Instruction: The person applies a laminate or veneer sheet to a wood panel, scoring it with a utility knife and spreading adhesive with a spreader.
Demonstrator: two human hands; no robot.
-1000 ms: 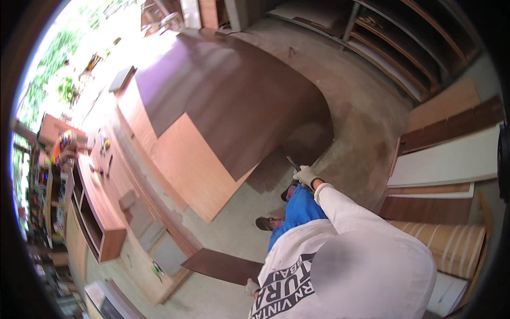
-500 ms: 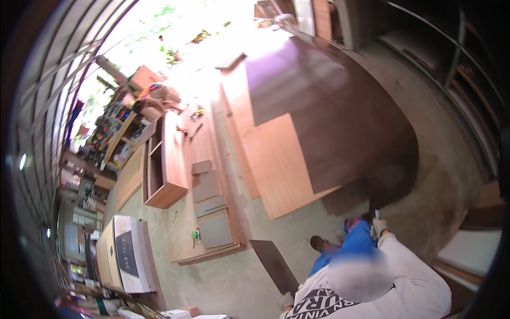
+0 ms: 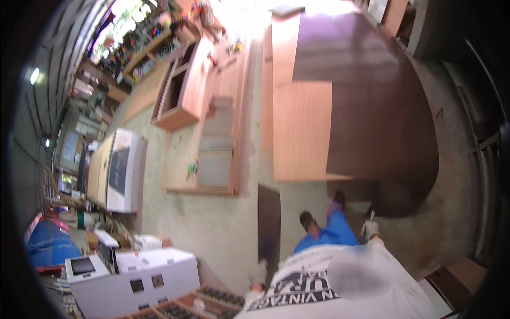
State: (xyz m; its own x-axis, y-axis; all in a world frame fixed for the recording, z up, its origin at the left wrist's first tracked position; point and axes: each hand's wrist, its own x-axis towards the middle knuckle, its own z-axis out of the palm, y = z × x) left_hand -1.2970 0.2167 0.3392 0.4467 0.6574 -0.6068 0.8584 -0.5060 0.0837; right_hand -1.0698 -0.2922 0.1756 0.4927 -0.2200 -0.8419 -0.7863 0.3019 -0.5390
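Below, left hand (image 3: 258,272) grips dark flat panel (image 3: 269,223) (gloved); right hand (image 3: 370,229) holds thin tool (image 3: 371,215).

Left hand (image 3: 259,272) in a pale grey-white glove, on a dark brown narrow board (image 3: 269,223). Right hand (image 3: 371,229) in a white glove, holding a thin pale grey tool (image 3: 371,216). Shirt (image 3: 340,290) white with a black printed band and white lettering. Trousers (image 3: 332,235) bright blue. Floor (image 3: 212,223) grey-green concrete. Big sheet (image 3: 372,101) dark reddish brown; panel (image 3: 300,135) beside it light orange wood. Open cabinet (image 3: 183,87) orange-tan wood. Small rectangles (image 3: 215,167) grey on a tan board. White machine (image 3: 138,279) with dark screen at the floor's lower left edge. Blue tarp (image 3: 48,247) at far left.
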